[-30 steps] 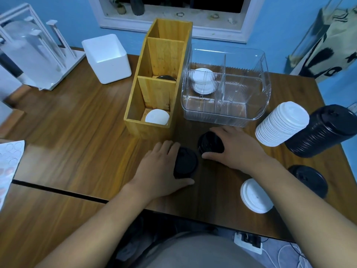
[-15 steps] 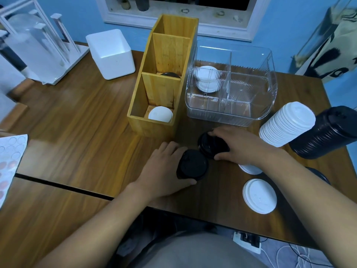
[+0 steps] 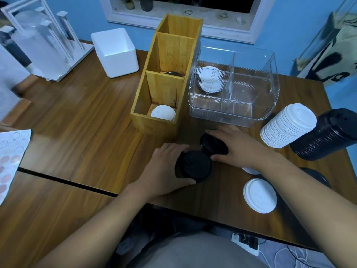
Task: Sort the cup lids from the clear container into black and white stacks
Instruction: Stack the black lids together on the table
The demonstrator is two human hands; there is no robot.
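Before the clear container (image 3: 231,115): gripping nearer black lid (image 3: 195,165) with curled left hand (image 3: 164,168) fingers, clasping farther black lid (image 3: 212,145) with right hand (image 3: 242,148) fingers.

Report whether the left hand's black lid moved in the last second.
Yes: the black lid shifted slightly right, toward the flat white lid, closing the gap to the other black lid.

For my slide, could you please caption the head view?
Left hand grips black lids; right hand grips more black lids before the clear container.
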